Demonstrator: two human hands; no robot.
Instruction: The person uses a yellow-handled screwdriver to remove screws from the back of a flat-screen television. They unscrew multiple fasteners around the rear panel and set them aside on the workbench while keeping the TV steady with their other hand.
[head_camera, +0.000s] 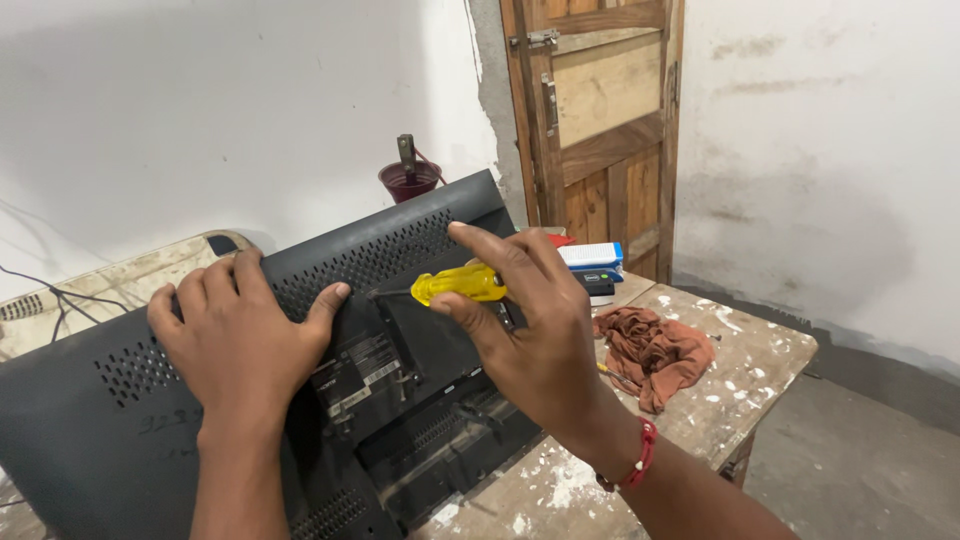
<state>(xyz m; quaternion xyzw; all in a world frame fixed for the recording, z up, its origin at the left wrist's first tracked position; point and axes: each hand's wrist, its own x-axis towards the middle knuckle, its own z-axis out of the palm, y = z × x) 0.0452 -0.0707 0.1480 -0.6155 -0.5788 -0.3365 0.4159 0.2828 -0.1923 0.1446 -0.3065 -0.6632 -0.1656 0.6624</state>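
A black flat-screen television (420, 250) lies back side up on a paint-stained wooden table (740, 370). My left hand (235, 335) rests flat on its back cover, fingers spread over the vent slots. My right hand (530, 320) grips a screwdriver with a yellow handle (460, 284). Its shaft points left against the back panel, near a white label (362, 372). A red thread band circles my right wrist.
A rust-brown rag (650, 350) lies crumpled on the table to the right of the television. A blue and white box (592, 258) sits behind it. A dark red pot (408, 180) stands by the white wall. A wooden door (600, 120) is at the back; dark cables (60, 295) trail at the left.
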